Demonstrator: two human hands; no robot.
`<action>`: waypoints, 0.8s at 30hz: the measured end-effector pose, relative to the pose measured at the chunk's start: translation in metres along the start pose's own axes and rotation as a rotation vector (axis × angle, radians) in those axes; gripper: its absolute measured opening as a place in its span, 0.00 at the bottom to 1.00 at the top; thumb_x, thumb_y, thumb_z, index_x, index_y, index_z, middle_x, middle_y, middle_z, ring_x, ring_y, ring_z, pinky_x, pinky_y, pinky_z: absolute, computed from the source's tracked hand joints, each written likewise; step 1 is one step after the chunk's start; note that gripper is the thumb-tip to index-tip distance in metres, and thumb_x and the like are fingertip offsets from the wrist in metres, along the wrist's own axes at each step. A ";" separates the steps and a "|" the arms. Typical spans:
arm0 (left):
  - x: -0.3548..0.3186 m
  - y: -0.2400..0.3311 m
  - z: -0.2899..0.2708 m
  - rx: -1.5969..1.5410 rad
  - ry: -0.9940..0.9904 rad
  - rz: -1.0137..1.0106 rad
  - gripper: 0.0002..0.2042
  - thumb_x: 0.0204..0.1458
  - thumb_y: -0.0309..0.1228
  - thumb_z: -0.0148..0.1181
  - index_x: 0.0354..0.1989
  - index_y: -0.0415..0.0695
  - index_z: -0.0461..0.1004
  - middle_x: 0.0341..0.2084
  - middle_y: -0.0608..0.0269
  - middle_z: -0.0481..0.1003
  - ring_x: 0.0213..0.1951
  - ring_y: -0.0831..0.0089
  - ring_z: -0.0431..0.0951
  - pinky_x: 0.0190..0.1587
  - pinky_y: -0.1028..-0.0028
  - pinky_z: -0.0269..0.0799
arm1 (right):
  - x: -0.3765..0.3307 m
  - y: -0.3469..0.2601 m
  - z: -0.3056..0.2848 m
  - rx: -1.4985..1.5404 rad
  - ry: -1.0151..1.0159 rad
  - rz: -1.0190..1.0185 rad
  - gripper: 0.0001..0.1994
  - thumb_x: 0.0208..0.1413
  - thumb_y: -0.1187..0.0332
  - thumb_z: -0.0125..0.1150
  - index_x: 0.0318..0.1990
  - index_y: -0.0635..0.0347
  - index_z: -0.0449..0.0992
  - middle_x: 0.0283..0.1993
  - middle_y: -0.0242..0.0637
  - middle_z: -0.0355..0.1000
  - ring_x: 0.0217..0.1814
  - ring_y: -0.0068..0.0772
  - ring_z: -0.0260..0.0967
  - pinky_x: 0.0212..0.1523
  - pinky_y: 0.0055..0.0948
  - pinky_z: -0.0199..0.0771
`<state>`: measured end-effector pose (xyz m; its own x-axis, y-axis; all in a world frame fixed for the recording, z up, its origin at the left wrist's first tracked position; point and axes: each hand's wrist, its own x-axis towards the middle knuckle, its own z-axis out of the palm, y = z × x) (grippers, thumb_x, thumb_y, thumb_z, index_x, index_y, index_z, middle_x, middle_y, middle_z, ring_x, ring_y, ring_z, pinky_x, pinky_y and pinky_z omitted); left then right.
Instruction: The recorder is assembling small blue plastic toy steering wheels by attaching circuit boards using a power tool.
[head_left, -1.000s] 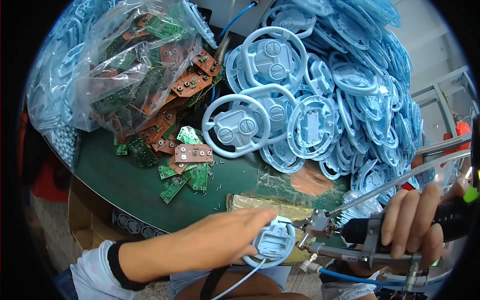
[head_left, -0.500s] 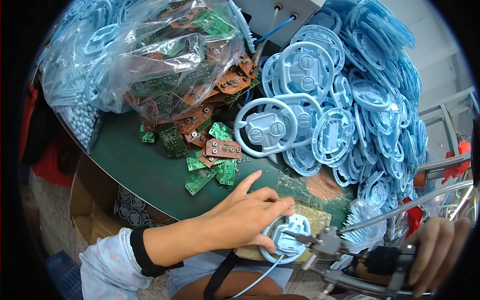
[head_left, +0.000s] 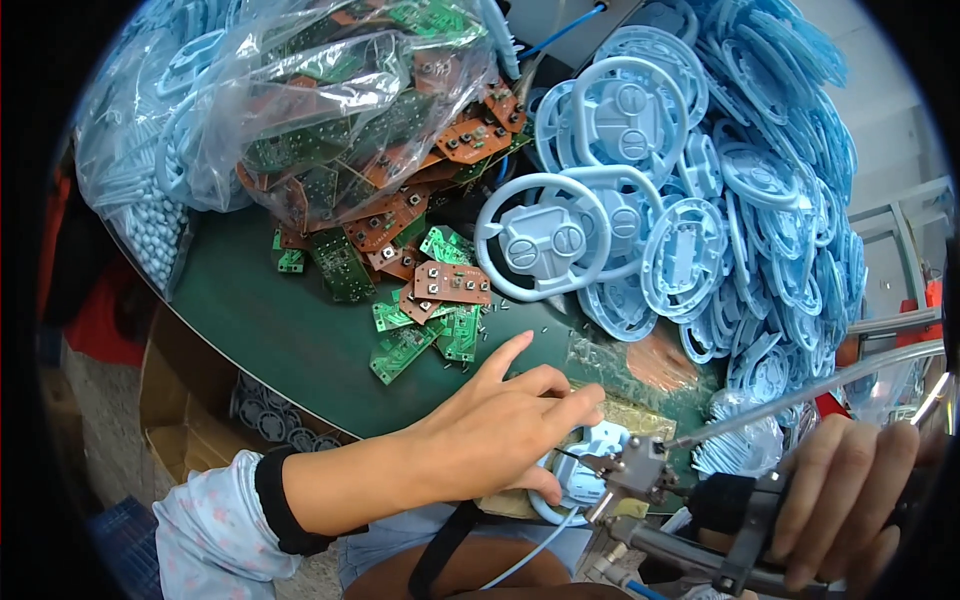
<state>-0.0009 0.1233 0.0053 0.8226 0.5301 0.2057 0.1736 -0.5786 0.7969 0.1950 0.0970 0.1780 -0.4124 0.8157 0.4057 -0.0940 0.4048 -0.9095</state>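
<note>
My left hand (head_left: 510, 420) holds a small light-blue plastic steering-wheel part (head_left: 590, 475) by its rim, thumb on the near side and the index finger stretched away. Beneath the part is a yellowish block (head_left: 640, 425). A pale-blue cord (head_left: 530, 555) runs from the part toward my lap. In my right hand (head_left: 850, 490), at the right, the fingers wrap around a power screwdriver (head_left: 640, 470) with a metal head and a hose. Its dark tip reaches over the part; whether it touches cannot be made out.
Green and brown circuit boards (head_left: 450, 283) lie on the green table (head_left: 290, 340), with more in a clear plastic bag (head_left: 330, 130). Blue wheel parts (head_left: 545, 238) are heaped at the right. Tiny screws lie near the boards. A cardboard box (head_left: 190, 400) stands below the left edge.
My right hand and the screwdriver have moved left, and the metal head now covers more of the wheel part. My left hand keeps its grip. The whole view has shifted slightly.
</note>
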 end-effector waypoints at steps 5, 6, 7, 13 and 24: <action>0.012 0.004 0.011 -0.033 0.078 0.086 0.41 0.36 0.41 0.73 0.60 0.42 0.59 0.45 0.66 0.76 0.56 0.63 0.68 0.65 0.43 0.44 | -0.009 -0.024 -0.002 -0.071 0.078 -0.106 0.14 0.59 0.74 0.55 0.50 0.68 0.63 0.25 0.36 0.66 0.25 0.27 0.74 0.32 0.26 0.82; 0.003 0.007 0.010 -0.014 0.079 0.062 0.41 0.36 0.41 0.73 0.60 0.42 0.59 0.45 0.66 0.76 0.56 0.63 0.68 0.65 0.43 0.44 | -0.002 -0.045 -0.031 0.005 -0.142 -0.037 0.09 0.60 0.74 0.52 0.44 0.67 0.63 0.24 0.35 0.65 0.25 0.26 0.73 0.32 0.25 0.80; -0.008 0.010 0.008 0.061 0.124 0.019 0.37 0.38 0.42 0.72 0.57 0.42 0.61 0.44 0.62 0.76 0.55 0.63 0.69 0.63 0.47 0.50 | 0.002 -0.061 -0.065 0.078 -0.364 0.030 0.05 0.62 0.73 0.50 0.39 0.66 0.64 0.22 0.34 0.63 0.24 0.26 0.72 0.32 0.25 0.78; -0.039 0.095 0.019 0.164 -0.001 -0.250 0.18 0.47 0.37 0.64 0.37 0.41 0.62 0.25 0.53 0.74 0.32 0.58 0.79 0.25 0.66 0.73 | -0.057 -0.125 -0.062 -0.183 0.110 0.065 0.07 0.65 0.69 0.46 0.35 0.62 0.64 0.23 0.35 0.65 0.23 0.25 0.71 0.29 0.26 0.78; -0.060 0.118 -0.071 0.529 -0.161 -0.161 0.29 0.40 0.39 0.69 0.53 0.45 0.69 0.48 0.53 0.73 0.50 0.56 0.73 0.52 0.59 0.68 | -0.084 -0.087 -0.078 -0.095 0.442 0.001 0.30 0.65 0.74 0.42 0.71 0.59 0.37 0.22 0.36 0.62 0.17 0.30 0.67 0.25 0.34 0.77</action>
<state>-0.0682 0.0668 0.1273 0.8280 0.5605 -0.0169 0.5170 -0.7513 0.4102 0.3080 0.0257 0.2302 0.0163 0.9061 0.4228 -0.0020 0.4229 -0.9062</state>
